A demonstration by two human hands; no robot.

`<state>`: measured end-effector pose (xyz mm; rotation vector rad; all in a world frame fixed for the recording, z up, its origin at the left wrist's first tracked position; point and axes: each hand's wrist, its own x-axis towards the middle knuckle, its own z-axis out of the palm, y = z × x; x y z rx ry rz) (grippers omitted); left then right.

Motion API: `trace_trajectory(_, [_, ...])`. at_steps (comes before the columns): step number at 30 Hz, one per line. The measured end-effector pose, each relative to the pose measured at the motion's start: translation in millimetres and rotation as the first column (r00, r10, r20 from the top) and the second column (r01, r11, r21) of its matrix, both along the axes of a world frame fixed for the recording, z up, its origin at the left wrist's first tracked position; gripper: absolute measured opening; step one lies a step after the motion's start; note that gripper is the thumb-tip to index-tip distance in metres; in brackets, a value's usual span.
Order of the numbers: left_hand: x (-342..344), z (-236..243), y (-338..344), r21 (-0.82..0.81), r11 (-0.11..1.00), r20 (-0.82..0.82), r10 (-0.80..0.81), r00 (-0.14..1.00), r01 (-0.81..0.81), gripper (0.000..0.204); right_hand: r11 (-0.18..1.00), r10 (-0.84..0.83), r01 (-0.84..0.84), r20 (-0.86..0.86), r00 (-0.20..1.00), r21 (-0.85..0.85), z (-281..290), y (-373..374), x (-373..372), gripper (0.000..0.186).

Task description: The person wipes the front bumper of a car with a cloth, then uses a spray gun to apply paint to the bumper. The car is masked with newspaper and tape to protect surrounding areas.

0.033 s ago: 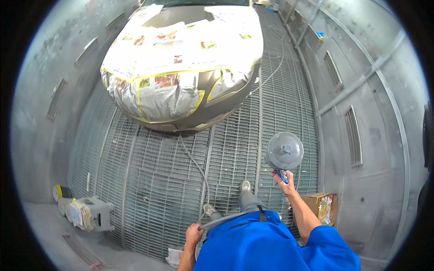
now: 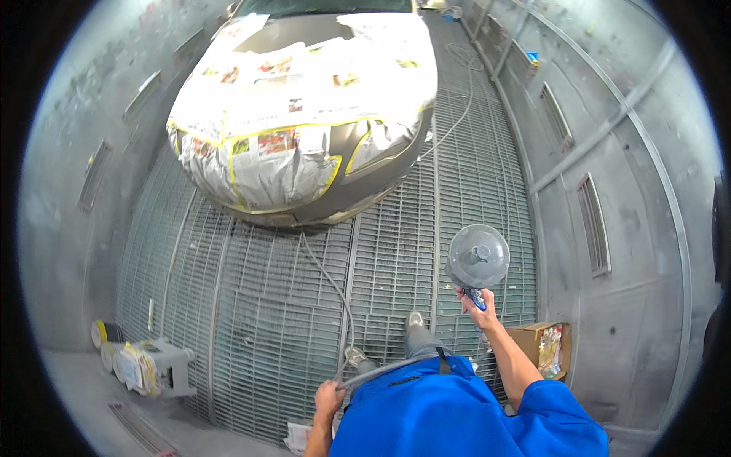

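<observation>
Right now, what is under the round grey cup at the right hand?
Below the cup, part of a blue-trimmed spray gun shows, held in the right hand. The cup covers the gun's remainder and some floor grating.

head: left of 2 fisheyes | faces: down, forward | near: wearer's torso [image 2: 457,407] | farther: masked car [image 2: 349,145]

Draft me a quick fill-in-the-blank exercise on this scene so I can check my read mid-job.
1. The ____ hand holds the spray gun.
2. The left hand grips a ____-colored hose.
3. Yellow ____ edges the masking paper on the car.
4. The cardboard box stands near the ____-side wall.

Missing words: right; gray; tape; right.
</observation>
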<state>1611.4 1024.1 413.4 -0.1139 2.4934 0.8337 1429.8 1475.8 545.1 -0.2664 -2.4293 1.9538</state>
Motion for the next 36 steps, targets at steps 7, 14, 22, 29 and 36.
trace_trajectory(7, [38, -35, 8, -0.188, 0.981, 0.241, -0.009, 0.970, 0.056, 0.028, 0.995, -0.090, 0.093, -0.052, 0.995, 0.043, 19, 19, 22, 0.023])
trace_trajectory(14, [32, -30, 71, -0.379, 0.925, 0.146, 0.064, 0.987, -0.004, 0.031, 0.987, -0.150, 0.143, -0.103, 0.983, -0.073, 25, 94, 44, 0.024])
trace_trajectory(22, [43, -19, 111, -0.470, 0.883, 0.310, 0.158, 0.937, 0.007, 0.040, 0.968, -0.225, 0.201, -0.169, 0.960, -0.147, 16, 163, 49, 0.027])
trace_trajectory(29, [40, 13, 139, -0.521, 0.852, 0.280, 0.227, 0.933, -0.051, 0.050, 0.941, -0.320, 0.291, -0.175, 0.931, -0.173, -3, 194, 59, 0.026])
trace_trajectory(36, [43, 26, 148, -0.487, 0.873, 0.199, 0.145, 0.969, -0.031, 0.058, 0.936, -0.318, 0.269, -0.214, 0.924, -0.229, -4, 208, 55, 0.028])
